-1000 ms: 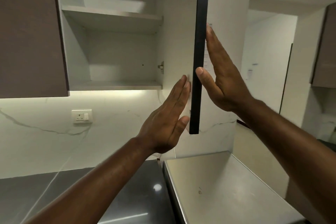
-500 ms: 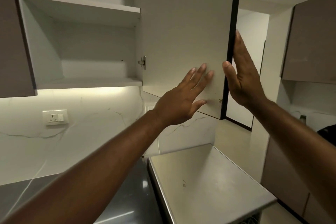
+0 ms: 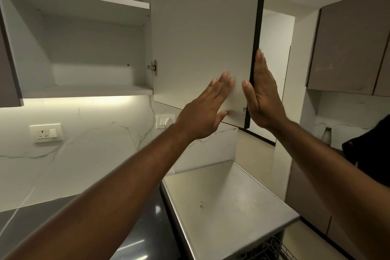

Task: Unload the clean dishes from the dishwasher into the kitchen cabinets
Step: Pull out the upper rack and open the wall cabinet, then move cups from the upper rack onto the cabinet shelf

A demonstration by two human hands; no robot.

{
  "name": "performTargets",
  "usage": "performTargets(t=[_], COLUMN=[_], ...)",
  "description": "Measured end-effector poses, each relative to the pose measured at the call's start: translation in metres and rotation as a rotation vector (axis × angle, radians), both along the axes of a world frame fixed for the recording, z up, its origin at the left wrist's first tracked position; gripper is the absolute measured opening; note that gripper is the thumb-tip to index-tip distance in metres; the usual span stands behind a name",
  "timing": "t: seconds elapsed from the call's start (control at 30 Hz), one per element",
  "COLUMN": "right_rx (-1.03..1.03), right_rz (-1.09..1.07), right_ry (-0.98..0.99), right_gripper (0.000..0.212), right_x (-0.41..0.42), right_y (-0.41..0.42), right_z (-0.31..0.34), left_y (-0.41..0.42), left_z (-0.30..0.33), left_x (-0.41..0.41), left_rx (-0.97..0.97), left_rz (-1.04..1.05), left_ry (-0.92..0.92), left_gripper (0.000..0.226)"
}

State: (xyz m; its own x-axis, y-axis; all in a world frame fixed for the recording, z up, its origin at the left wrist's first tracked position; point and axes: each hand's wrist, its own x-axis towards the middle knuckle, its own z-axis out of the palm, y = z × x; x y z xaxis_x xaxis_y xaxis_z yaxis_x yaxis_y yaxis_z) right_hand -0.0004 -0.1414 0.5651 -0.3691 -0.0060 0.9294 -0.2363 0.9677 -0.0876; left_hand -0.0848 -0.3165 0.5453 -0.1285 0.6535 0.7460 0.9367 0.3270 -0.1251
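Open white cabinet door [image 3: 202, 38], dark-edged, between flat hands [image 3: 234, 107].

Two white cabinet shelves [image 3: 88, 90] are seen bare; a dark glossy tabletop [image 3: 52, 217] and a steel dishwasher top [image 3: 228, 202] are bare as well.

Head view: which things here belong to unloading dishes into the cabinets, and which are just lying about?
Job:
- open cabinet door, left hand flat on its inner face, right hand at its edge
- bare shelves
- dishwasher rack, bottom edge

Lying about:
- wall socket
- bottle, far right
- closed cabinets
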Motion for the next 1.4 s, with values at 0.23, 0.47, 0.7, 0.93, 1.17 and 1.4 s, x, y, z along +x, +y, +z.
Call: performTargets(t=[0.23, 0.47, 0.7, 0.93, 1.17, 1.4], right_rx=[-0.045, -0.145, -0.287, -0.423, -0.584, -0.707], right_rz=[-0.006, -0.014, -0.035, -0.089, -0.172, -0.269], right_ry=[-0.060, -0.122, -0.279, -0.408, -0.567, -0.698], right_gripper=[0.062, 0.060, 0.061, 0.061, 0.061, 0.062], right_x=[0.012, 0.033, 0.074, 0.113, 0.181, 0.231], right_y=[-0.015, -0.036, -0.067, -0.089, -0.110, -0.117], right_z=[-0.036, -0.100, -0.202, -0.286, -0.383, -0.462], left_y=[-0.012, -0.034, -0.063, -0.084, -0.099, -0.104], left_z=[-0.021, -0.092, -0.195, -0.272, -0.352, -0.409], left_x=[0.008, 0.024, 0.057, 0.084, 0.129, 0.154], left_rx=[-0.031, -0.055, -0.182, -0.258, -0.357, -0.481], left_rz=[0.075, 0.127, 0.084, 0.059, 0.013, 0.004], left_ry=[-0.019, -0.120, -0.330, -0.458, -0.641, -0.725], left_gripper=[0.078, 0.078, 0.080, 0.077, 0.076, 0.076])
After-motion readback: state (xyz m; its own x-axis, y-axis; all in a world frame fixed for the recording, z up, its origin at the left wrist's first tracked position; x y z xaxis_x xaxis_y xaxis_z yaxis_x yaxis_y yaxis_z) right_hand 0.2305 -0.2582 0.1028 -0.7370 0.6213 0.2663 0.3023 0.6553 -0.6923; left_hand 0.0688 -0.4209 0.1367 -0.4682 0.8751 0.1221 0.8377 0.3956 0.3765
